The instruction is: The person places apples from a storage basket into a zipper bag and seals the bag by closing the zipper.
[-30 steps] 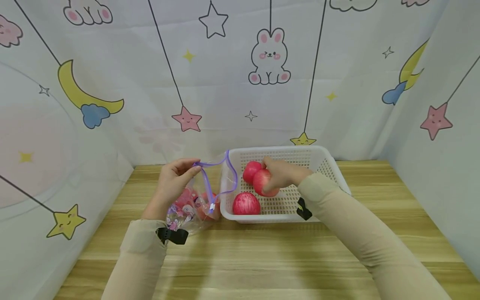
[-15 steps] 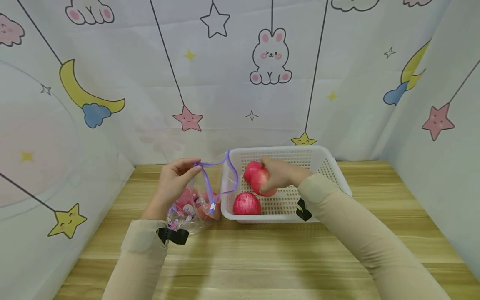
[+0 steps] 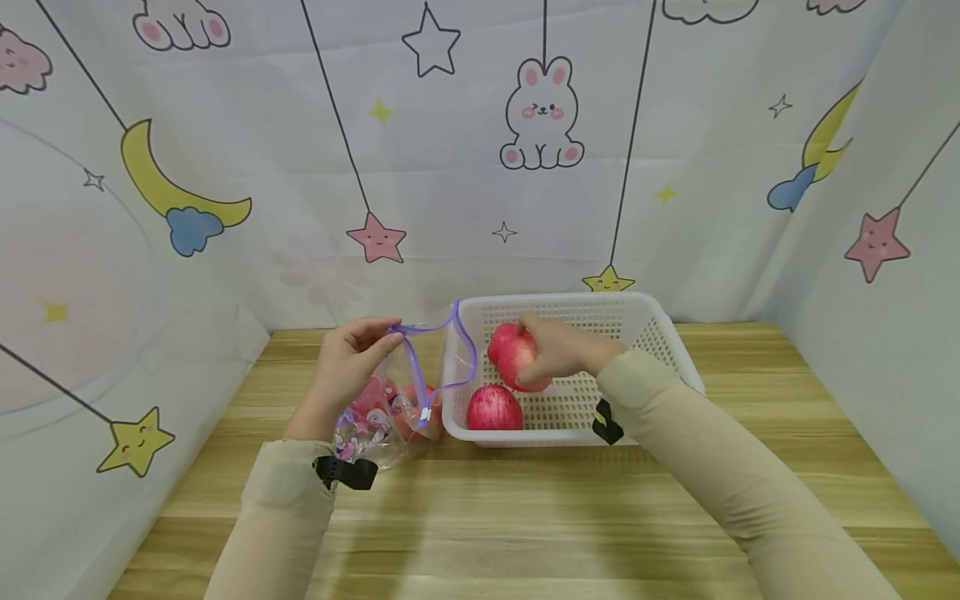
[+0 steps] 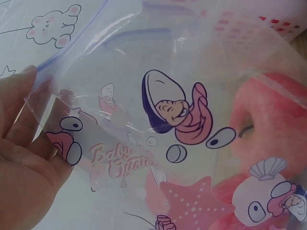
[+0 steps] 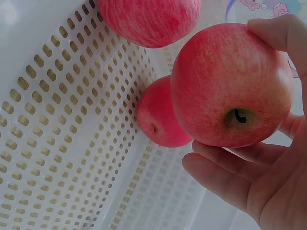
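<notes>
My left hand (image 3: pixel 351 358) pinches the purple zip edge of a clear printed zip bag (image 4: pixel 120 110), whose mouth gapes toward the basket. Inside the bag, red apples (image 4: pixel 273 120) show through the plastic. Over a white plastic basket (image 3: pixel 585 436), my right hand (image 3: pixel 562 346) grips a red apple (image 5: pixel 230 86) between thumb and fingers; its dark stem faces the right wrist camera. Behind the held apple lies a second apple (image 5: pixel 160 115), partly covered by it. A third, streaked apple (image 3: pixel 494 408) sits in the basket's near left corner.
The basket's left wall (image 3: pixel 452 400) stands right beside the bag on a wooden table (image 3: pixel 480 525). A white curtain (image 3: pixel 450 167) printed with stars, moons and rabbits hangs behind and at both sides.
The right hand has shifted slightly left with its apple, which now covers more of the apple behind it. The left hand and the bag look unchanged.
</notes>
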The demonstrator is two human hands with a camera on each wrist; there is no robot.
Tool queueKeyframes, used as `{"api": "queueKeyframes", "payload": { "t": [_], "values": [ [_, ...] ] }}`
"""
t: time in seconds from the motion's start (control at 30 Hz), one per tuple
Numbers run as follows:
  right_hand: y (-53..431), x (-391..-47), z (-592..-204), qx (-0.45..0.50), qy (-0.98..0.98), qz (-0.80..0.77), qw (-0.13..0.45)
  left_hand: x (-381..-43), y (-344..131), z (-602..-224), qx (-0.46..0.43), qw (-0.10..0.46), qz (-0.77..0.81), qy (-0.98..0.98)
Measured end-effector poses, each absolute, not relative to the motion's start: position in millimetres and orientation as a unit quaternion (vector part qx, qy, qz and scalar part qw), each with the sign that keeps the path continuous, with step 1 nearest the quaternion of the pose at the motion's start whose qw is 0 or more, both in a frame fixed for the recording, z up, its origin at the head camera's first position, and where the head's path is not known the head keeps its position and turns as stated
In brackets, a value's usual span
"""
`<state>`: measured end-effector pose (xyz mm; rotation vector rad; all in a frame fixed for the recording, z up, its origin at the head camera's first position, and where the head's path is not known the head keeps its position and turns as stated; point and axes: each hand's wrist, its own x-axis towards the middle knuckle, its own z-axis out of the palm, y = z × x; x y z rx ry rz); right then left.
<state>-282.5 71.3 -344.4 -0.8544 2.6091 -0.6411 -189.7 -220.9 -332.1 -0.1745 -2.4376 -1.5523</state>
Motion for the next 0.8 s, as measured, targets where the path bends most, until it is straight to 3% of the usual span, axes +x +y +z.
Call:
{"api": "queueKeyframes", "payload": {
  "t": [0.8],
  "values": [
    [68.8,-276.1,-342.6,-0.310,0.902,-0.264,0.144,-189.5,-219.9,-332.8,-0.062,0.120,-0.529,-0.838]
  ]
}}
